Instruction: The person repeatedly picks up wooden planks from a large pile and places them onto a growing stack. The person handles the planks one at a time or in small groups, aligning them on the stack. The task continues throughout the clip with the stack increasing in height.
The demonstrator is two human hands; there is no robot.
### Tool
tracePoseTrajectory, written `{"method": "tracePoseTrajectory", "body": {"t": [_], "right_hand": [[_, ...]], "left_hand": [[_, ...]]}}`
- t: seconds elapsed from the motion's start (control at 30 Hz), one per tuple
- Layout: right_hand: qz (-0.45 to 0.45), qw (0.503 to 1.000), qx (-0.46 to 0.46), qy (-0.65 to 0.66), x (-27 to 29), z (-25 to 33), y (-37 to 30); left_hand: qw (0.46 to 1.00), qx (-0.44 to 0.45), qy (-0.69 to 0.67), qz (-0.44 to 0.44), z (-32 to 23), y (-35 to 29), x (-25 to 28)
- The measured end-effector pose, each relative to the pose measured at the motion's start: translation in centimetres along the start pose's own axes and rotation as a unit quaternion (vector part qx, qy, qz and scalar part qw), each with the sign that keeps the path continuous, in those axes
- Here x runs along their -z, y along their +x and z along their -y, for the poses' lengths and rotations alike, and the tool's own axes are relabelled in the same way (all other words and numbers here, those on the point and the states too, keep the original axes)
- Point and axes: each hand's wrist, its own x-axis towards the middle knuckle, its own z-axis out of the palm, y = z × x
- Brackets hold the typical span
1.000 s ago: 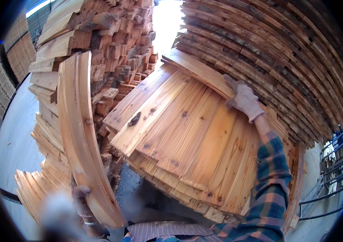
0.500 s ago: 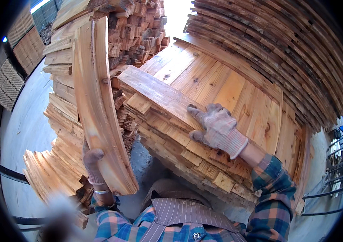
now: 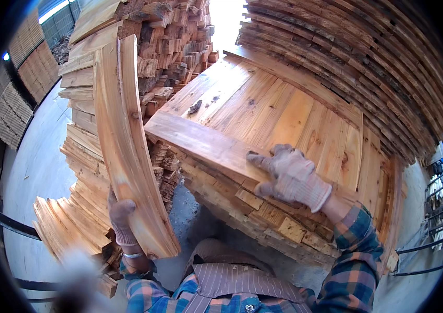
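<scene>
While the striped apron (image 3: 242,281) shows closest to us, we see the left hand (image 3: 122,218) just past it, in a glove. It is closed around the low end of some long boards (image 3: 125,151), which lean up and away. The right hand (image 3: 297,177), gloved too, lies on top of the front plank (image 3: 200,136). We cannot tell if it grips the plank or just presses. The front plank lies across the near edge of the board pile (image 3: 289,115). Half a second ago it sat a bit farther back and hid the dark knot (image 3: 195,107); now we can see that knot. Past it, the back plank (image 3: 294,78) lies along the far edge. Behind stands a tall stack (image 3: 346,57) of wood.
</scene>
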Motion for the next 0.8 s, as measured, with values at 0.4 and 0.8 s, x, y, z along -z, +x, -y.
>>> {"method": "tracePoseTrajectory", "body": {"t": [0.4,0.8], "right_hand": [[-0.047,0.997,-0.053,0.017,-1.1,-1.9,2.2],[-0.191,0.975,0.047,-0.107,-3.5,-2.0,4.3]], "left_hand": [[0.999,0.015,0.023,-0.024,-1.0,-0.7,2.4],[0.997,0.026,0.059,0.037,3.8,2.2,-2.7]]}}
